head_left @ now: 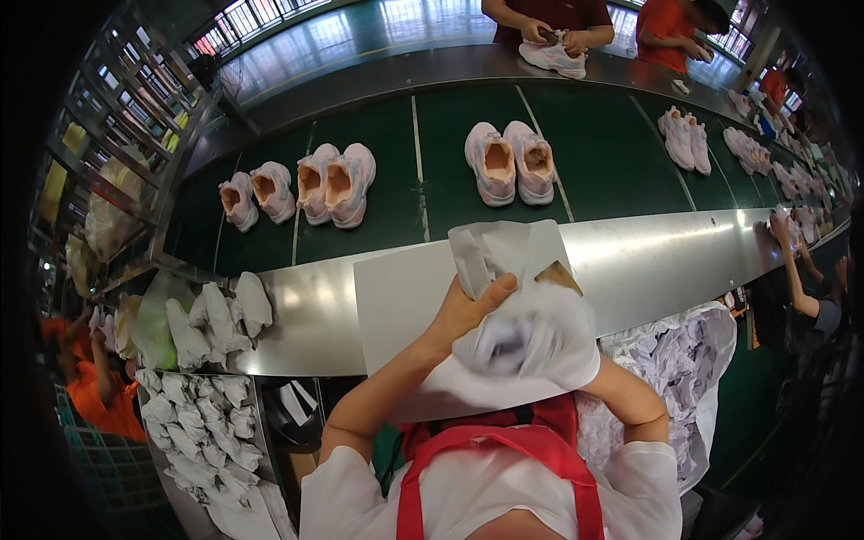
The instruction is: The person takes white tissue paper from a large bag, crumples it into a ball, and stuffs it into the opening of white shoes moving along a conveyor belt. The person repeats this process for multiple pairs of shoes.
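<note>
Head view caught the left hand (461, 310) clamped with thumb up on a wad of white tissue paper (526, 337), blurred; the right hand was hidden behind it, grip impossible to tell. Beneath lay a white board (396, 297) on the steel bench (657, 261), pale shoes (510, 162) on the green conveyor (603, 144) beyond.

Left hand (463, 310) grips thin white paper (504, 256), crumpled, matt. White board (396, 301) under it: smooth, matt. Belt (387, 193): matt green rubbery surface. Near rail (666, 247): brushed metal, glossy glare. Shoes (510, 162): soft pale fabric uppers. Apron straps (504, 450): red cloth.
</note>
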A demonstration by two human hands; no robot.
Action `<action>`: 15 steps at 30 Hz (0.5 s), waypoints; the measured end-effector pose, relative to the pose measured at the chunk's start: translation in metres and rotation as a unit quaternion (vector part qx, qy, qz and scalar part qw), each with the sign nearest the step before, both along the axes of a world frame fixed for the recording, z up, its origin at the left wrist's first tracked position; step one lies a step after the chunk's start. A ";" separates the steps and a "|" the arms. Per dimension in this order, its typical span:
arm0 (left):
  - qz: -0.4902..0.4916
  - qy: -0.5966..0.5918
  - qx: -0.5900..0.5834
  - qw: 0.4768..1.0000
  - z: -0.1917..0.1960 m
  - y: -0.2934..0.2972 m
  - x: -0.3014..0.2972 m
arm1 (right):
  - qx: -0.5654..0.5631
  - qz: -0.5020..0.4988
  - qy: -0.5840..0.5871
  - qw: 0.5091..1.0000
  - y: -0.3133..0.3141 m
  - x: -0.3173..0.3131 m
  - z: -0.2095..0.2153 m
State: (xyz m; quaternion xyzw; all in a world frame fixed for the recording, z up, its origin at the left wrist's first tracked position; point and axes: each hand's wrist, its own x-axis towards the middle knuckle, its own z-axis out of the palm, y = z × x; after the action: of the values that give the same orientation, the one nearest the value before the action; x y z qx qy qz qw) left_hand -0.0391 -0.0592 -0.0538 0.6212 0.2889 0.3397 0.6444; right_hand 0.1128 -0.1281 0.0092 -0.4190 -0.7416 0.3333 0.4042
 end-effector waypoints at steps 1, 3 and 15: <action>-0.019 -0.030 0.053 0.998 -0.008 0.004 -0.003 | -0.077 -0.076 0.055 0.993 0.001 -0.004 -0.001; -0.057 -0.099 0.156 0.981 -0.010 0.011 -0.008 | -0.037 -0.167 0.057 0.984 0.013 -0.005 0.008; 0.200 -0.014 0.051 0.978 0.035 0.029 -0.010 | 0.046 -0.234 -0.131 0.962 0.031 -0.030 -0.003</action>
State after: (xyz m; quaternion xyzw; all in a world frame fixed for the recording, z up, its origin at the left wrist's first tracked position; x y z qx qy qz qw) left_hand -0.0494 -0.0306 -0.0191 0.5783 0.3805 0.4846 0.5347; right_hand 0.0824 -0.0973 0.0063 -0.6013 -0.6841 0.1373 0.3892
